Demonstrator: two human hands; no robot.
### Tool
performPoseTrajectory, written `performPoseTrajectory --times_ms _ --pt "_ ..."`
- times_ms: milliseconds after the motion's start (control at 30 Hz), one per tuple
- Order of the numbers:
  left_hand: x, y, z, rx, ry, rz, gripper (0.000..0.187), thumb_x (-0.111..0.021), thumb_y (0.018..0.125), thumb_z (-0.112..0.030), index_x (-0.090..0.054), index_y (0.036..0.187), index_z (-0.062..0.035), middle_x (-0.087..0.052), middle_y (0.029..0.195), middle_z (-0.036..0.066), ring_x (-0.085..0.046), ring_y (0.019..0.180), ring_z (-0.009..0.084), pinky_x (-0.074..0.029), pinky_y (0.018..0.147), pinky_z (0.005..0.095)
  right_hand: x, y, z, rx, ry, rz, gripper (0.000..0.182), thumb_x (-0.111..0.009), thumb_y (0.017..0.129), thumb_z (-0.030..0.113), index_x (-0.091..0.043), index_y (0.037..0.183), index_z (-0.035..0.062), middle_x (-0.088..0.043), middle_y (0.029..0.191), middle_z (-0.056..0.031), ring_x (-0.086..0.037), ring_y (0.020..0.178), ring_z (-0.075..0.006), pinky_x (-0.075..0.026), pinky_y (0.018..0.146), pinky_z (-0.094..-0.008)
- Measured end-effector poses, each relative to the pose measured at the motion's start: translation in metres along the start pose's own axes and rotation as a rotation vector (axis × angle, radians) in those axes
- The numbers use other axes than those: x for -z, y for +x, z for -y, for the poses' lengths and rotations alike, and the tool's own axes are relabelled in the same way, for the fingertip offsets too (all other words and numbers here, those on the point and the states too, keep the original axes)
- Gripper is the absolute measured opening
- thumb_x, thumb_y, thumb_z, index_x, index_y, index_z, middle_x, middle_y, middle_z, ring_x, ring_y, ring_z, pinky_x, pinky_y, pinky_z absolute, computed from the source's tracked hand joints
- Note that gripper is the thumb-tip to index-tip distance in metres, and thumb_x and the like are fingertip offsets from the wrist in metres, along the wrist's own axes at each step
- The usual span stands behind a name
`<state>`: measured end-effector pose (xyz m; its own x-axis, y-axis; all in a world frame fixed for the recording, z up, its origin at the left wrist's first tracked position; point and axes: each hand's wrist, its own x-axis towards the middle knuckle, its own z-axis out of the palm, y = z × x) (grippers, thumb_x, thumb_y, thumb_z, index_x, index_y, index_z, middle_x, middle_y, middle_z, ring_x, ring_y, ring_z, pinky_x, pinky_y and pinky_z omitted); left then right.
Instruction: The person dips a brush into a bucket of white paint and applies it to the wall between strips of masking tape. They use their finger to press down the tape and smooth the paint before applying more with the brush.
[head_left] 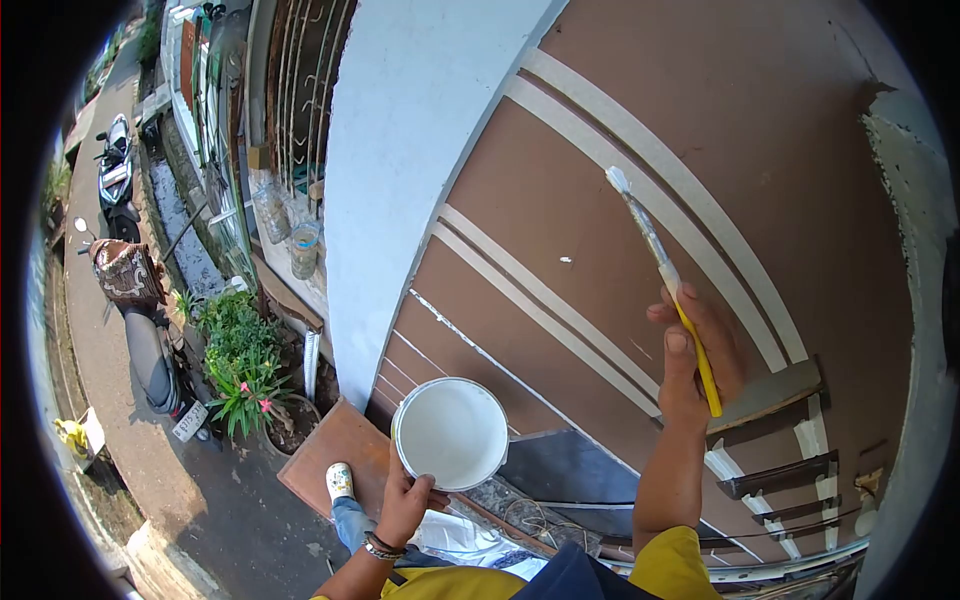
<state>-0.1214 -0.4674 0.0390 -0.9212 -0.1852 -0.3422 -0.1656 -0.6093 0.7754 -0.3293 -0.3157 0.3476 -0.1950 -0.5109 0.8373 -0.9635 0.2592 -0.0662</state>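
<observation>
Brown wall (560, 190) with pale stripes ahead of both grips, white pillar (400, 150) off to the left. Below and left of the right grip, round paint pail (450, 432) of white paint, rim pinched in the left hand (405, 505), closed on its near edge. Probably moderately heavy, rigid, sloshing and prone to tip from a one-sided hold; likely slick where paint has run. Above it, slim paintbrush (660, 270) with yellow handle, clasped near the lower end by the right hand (690, 365), bristle tip up, just off the wall. Light, stiff handle, soft wet bristles; best held low on the handle.
</observation>
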Motion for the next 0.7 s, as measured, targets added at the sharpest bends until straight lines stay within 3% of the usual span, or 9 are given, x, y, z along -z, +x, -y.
performPoseTrajectory --times_ms 133,267,467,633,700 --pt "0.012 0.001 -0.008 0.012 0.024 -0.012 0.082 -0.043 0.092 0.003 -0.001 0.160 -0.0182 -0.068 0.107 0.019 -0.072 0.067 0.0212 -0.062 0.057 0.0293 -0.028 0.037 -0.005 0.076 -0.057 0.017 0.031 -0.065 0.089 0.001 -0.069 0.120 -0.0020 -0.074 0.103 -0.0161 -0.073 0.085 -0.0213 -0.058 0.071 -0.0272" --pt "0.025 0.003 -0.014 0.020 0.072 -0.028 0.079 -0.042 0.093 0.003 -0.006 0.160 -0.0182 -0.070 0.104 0.017 -0.072 0.067 0.0207 -0.062 0.057 0.0288 -0.046 0.056 -0.004 0.030 -0.078 0.031 0.027 -0.060 0.097 0.009 -0.069 0.121 0.0010 -0.073 0.104 -0.0149 -0.073 0.082 -0.0201 -0.058 0.073 -0.0298" --pt "0.044 0.008 -0.031 0.059 0.034 -0.005 0.087 -0.043 0.090 0.005 0.003 0.160 -0.0174 -0.067 0.109 0.021 -0.072 0.065 0.0224 -0.063 0.057 0.0298 -0.068 0.067 -0.012 0.049 -0.089 0.016 0.029 -0.061 0.093 0.004 -0.069 0.121 -0.0006 -0.074 0.104 -0.0161 -0.072 0.081 -0.0192 -0.059 0.072 -0.0285" --pt "0.055 0.012 -0.051 0.054 0.081 0.008 0.086 -0.043 0.090 0.006 0.002 0.160 -0.0173 -0.067 0.109 0.021 -0.072 0.065 0.0222 -0.063 0.056 0.0298 -0.073 0.073 -0.014 0.030 -0.098 0.016 0.029 -0.061 0.092 0.002 -0.069 0.120 -0.0009 -0.074 0.104 -0.0165 -0.073 0.081 -0.0193 -0.059 0.071 -0.0279" --pt "0.063 0.015 -0.050 0.063 0.088 0.010 0.085 -0.042 0.090 0.006 0.001 0.160 -0.0169 -0.066 0.109 0.021 -0.072 0.065 0.0223 -0.063 0.057 0.0300 -0.073 0.074 -0.013 -0.008 -0.091 0.027 0.033 -0.066 0.086 -0.003 -0.070 0.119 -0.0004 -0.074 0.108 -0.0169 -0.073 0.086 -0.0215 -0.059 0.071 -0.0274"
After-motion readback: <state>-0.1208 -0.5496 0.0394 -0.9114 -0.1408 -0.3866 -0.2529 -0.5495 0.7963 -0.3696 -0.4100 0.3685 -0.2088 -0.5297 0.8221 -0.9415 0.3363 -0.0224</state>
